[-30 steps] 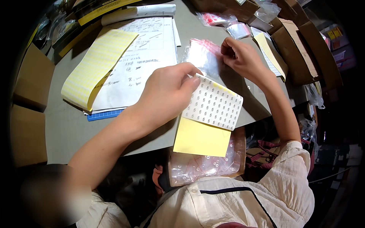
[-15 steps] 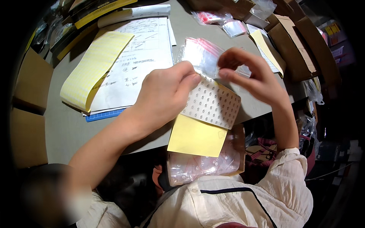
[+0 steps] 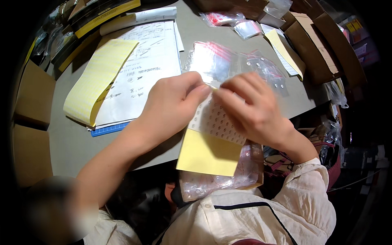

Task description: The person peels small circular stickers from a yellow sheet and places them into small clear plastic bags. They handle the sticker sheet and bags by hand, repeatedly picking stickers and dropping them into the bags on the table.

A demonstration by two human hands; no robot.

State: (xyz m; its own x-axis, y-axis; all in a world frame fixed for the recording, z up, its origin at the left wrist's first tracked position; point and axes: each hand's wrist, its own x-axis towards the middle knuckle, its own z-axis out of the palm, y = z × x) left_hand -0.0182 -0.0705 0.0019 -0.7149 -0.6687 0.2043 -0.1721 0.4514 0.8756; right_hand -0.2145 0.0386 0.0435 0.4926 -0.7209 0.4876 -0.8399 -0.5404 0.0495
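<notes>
Pinched between the thumb and fingers of my left hand is the top edge of a sticker sheet. Rows of small round printed stickers cover its upper part, and bare yellow backing paper hangs below. My right hand, slightly blurred, is closed at the sheet's top edge, close to the left fingertips, and covers part of the stickers. What it grips is hidden. Just beyond the hands lies a stack of clear zip bags with red strips. Several bags with small round stickers lie to its right.
A yellow sticker strip lies across handwritten papers at the left. An open box of stickered bags sits at the table's near edge. Cardboard boxes stand left and right. More packed bags lie at the back.
My right hand has come from above the bags down and left to the sheet's top edge, its fingers closing. The stickered bags at right are now uncovered. My left hand keeps its grip.
</notes>
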